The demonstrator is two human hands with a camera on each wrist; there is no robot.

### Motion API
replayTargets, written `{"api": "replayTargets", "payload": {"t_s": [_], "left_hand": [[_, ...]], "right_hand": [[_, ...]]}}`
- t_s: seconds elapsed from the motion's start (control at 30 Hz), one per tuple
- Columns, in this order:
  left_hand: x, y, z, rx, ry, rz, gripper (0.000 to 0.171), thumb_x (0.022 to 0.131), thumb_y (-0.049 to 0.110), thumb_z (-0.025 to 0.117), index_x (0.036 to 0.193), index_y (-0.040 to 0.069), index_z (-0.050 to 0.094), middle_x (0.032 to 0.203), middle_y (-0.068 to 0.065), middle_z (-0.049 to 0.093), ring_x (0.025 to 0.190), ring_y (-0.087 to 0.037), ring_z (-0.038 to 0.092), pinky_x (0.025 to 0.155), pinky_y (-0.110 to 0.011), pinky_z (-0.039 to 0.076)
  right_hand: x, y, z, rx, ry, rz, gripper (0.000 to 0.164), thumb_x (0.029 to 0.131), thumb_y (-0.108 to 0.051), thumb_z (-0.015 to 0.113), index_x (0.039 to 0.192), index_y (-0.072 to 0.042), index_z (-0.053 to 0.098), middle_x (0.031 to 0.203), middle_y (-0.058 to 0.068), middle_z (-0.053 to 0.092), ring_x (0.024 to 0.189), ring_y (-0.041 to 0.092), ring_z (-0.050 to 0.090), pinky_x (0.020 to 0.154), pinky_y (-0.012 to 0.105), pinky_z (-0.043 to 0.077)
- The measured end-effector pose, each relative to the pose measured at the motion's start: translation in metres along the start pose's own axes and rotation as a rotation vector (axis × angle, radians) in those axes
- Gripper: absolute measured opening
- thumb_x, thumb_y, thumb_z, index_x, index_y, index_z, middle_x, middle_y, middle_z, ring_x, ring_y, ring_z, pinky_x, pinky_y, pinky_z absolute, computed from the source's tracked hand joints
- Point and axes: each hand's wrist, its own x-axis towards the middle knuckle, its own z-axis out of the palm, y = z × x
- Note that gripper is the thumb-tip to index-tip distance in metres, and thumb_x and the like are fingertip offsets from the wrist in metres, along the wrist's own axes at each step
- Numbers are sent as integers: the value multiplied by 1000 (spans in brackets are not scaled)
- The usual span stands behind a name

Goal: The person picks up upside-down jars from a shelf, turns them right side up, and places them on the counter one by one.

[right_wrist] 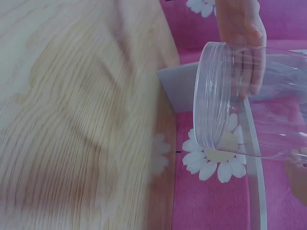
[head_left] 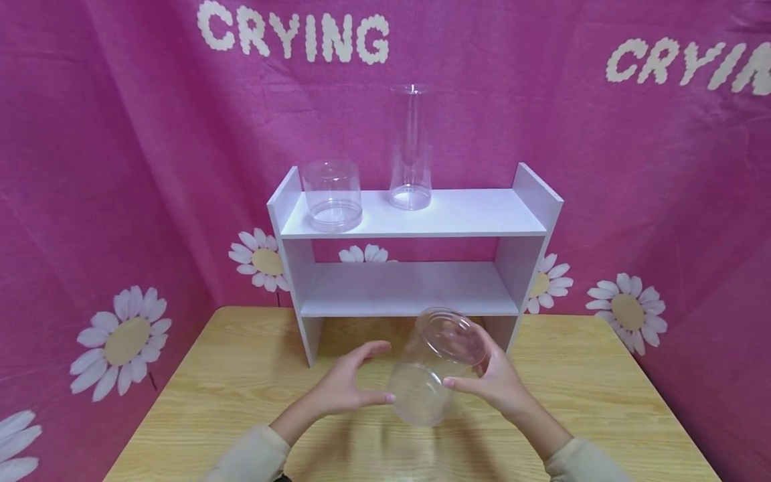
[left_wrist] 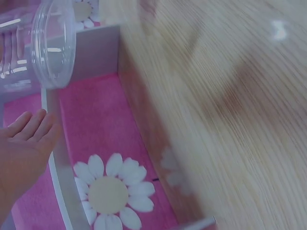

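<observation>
Your right hand (head_left: 500, 385) grips wide round clear jar (head_left: 421, 375) near top, maybe so it won't slip. Jar tilts over table (head_left: 199, 408), before shelf (head_left: 415, 288). Your left hand (head_left: 345, 385), fingers spread, grips nothing, maybe guarding side.

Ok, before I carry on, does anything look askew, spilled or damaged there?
No spill or damage shows. Only the clear jar sits askew, tilted in the right hand above the table, while the short jar and tall jar stand upright on the shelf. Being held likely explains it.
</observation>
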Motion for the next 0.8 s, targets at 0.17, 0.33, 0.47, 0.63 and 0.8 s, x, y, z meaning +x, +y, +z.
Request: {"api": "replayTargets", "payload": {"t_s": [0.17,0.33,0.47,0.63,0.8], "left_hand": [[4,4,9,-24,-29,37,87,70,24,85,141,4,41,143,-14,50,135,-30,46,114,-47,37],[6,7,15,-59,-26,28,95,66,22,88,144,4,37,139,-16,53,131,-32,50,112,-50,39],[7,8,18,-64,-38,-2,103,62,23,90,146,5,34,140,-16,52,130,-33,50,112,-51,39],[5,5,22,-46,-49,-12,106,59,25,92,145,5,33,141,-17,51,132,-37,48,110,-57,38],[5,3,23,-50,-50,18,100,58,25,92,141,10,38,137,-10,55,130,-34,51,109,-56,40]], "right_hand": [[1,2,7,90,-30,-51,87,73,5,76,144,9,25,128,-20,56,117,-6,55,100,9,43],[0,2,13,131,-51,-98,85,74,6,74,143,11,24,132,-21,55,118,-4,56,102,10,43],[-2,2,16,110,-48,-58,87,73,5,75,144,10,24,130,-26,55,116,-7,56,101,8,41],[-5,-1,18,88,-40,-5,90,73,4,76,145,8,23,128,-28,55,116,-9,54,100,7,41],[-6,-3,19,81,-40,-16,89,73,4,76,145,8,25,132,-17,56,117,-8,54,101,8,42]]}}
